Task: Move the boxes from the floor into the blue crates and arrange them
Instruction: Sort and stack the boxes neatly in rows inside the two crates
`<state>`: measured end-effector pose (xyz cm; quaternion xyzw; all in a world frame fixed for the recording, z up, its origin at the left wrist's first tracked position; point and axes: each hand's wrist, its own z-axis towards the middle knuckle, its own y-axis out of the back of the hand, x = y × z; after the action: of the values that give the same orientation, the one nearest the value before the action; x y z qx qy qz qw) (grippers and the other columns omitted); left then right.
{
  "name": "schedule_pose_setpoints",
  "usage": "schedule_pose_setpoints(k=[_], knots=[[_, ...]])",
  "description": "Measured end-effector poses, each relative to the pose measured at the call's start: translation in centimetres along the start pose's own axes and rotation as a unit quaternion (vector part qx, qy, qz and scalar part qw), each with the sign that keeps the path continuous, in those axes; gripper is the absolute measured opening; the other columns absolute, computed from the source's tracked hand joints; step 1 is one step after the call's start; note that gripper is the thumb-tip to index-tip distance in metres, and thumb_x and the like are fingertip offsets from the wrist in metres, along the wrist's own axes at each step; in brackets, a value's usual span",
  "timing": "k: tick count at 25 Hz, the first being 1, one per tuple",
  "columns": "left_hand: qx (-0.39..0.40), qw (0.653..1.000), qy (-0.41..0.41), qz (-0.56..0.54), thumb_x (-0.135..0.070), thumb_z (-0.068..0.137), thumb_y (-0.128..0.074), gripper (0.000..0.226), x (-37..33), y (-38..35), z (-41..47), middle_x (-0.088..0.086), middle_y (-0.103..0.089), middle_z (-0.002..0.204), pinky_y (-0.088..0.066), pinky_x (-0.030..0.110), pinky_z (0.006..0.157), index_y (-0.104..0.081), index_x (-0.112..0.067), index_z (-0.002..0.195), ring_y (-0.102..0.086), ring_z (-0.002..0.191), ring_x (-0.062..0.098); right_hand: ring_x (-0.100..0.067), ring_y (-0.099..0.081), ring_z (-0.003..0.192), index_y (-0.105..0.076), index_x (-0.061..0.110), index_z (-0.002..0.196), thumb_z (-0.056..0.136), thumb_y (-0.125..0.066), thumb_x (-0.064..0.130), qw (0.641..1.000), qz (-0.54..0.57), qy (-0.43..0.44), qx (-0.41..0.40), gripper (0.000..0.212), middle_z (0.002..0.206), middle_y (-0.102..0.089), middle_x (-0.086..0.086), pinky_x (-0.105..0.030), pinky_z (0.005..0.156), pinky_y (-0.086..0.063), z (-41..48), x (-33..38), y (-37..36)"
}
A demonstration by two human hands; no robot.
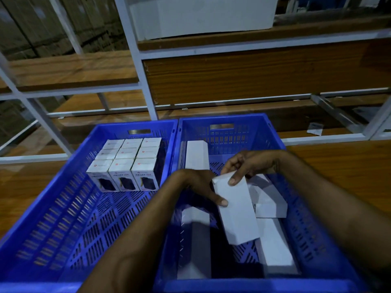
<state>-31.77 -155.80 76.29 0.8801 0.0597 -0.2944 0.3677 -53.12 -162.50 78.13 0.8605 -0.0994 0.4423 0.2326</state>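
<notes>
Closest to the camera are the two bare forearms, coming in from the bottom edge and reaching over the near rim of the right blue crate point(243, 285). Both hands are on one long white box point(236, 210), held tilted above the middle of that crate, its far end up by the fingers and its near end hanging lower toward the camera.

The left hand point(196, 185) grips the box from its left side, with the thumb point(221, 201) pressed on the top face near the left edge; the other fingers are tucked behind the box so I can't really see them. The right hand point(247, 163) comes in from above and pinches the far end, one fingertip point(232, 180) flat on the top face right at the upper corner, the rest curled over the end. So both hands are closed on that same box, neither is loose.

Inside the right crate there are more white boxes: one standing against the far left wall point(196, 155), one lying near the left side at the bottom point(193, 242), one off to the right just behind the held box point(268, 201), and one long one along the right side point(275, 244).

The left blue crate point(53, 199) sits right beside it, walls touching. In its far right corner there's a neat block of small printed boxes point(127, 163), three across and three deep, standing upright. The rest of its floor is bare.

Behind the crates is a white metal rack with wooden shelves point(143, 66).
</notes>
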Motion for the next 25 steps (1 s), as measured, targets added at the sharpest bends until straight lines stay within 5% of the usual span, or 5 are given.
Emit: schedule_pose_setpoints(k=[6, 11, 14, 19, 25], knots=[[-0.122, 0.967, -0.030, -0.222, -0.040, 0.082, -0.083, 0.059, -0.9, 0.9, -1.0, -0.003, -0.069, 0.125, -0.058, 0.035, 0.094, -0.059, -0.026, 0.134, -0.067, 0.113, 0.019, -0.025, -0.068, 0.100, -0.071, 0.008, 0.119, 0.080, -0.077, 0.006, 0.981, 0.139, 0.061, -0.117, 0.039, 0.110, -0.073, -0.013, -0.036, 0.087, -0.054, -0.2, 0.1, 0.9], [-0.189, 0.946, 0.009, -0.263, -0.053, 0.084, -0.076, 0.054, -1.3, 0.9, -0.8, -0.002, -0.068, 0.125, -0.056, 0.041, 0.098, -0.059, -0.025, 0.126, -0.066, 0.111, 0.019, -0.031, -0.062, 0.097, -0.077, 0.012, 0.101, 0.074, -0.078, 0.031, 0.923, 0.272, 0.115, -0.247, 0.033, 0.101, -0.069, -0.014, -0.040, 0.087, -0.045, 0.4, 0.0, 1.4], [-0.240, 0.933, -0.004, -0.268, -0.052, 0.084, -0.076, 0.057, -1.4, 0.8, -1.0, -0.003, -0.067, 0.123, -0.058, 0.029, 0.084, -0.055, -0.022, 0.128, -0.067, 0.105, 0.011, -0.029, -0.063, 0.095, -0.072, 0.009, 0.100, 0.080, -0.067, 0.033, 0.910, 0.247, 0.144, -0.299, 0.032, 0.094, -0.069, -0.007, -0.034, 0.080, -0.049, 0.5, 0.2, 1.1], [-0.256, 0.932, -0.090, -0.241, -0.047, 0.089, -0.074, 0.042, -1.8, 0.5, -1.6, -0.006, -0.076, 0.111, -0.060, 0.024, 0.080, -0.068, -0.031, 0.127, -0.074, 0.094, 0.008, -0.016, -0.061, 0.116, -0.066, 0.033, 0.128, 0.087, -0.076, 0.028, 0.938, 0.115, 0.162, -0.285, 0.042, 0.135, -0.059, 0.005, -0.033, 0.090, -0.050, -0.5, 0.8, 1.2], [-0.422, 0.858, -0.056, -0.289, -0.053, 0.086, -0.074, 0.034, -1.6, 1.3, -1.3, 0.000, -0.075, 0.103, -0.056, 0.028, 0.074, -0.075, -0.024, 0.105, -0.072, 0.093, 0.016, -0.024, -0.073, 0.098, -0.071, 0.012, 0.116, 0.087, -0.077, 0.023, 0.931, 0.170, 0.145, -0.287, 0.032, 0.109, -0.076, -0.007, -0.033, 0.078, -0.060, -2.0, -0.4, 1.5]])
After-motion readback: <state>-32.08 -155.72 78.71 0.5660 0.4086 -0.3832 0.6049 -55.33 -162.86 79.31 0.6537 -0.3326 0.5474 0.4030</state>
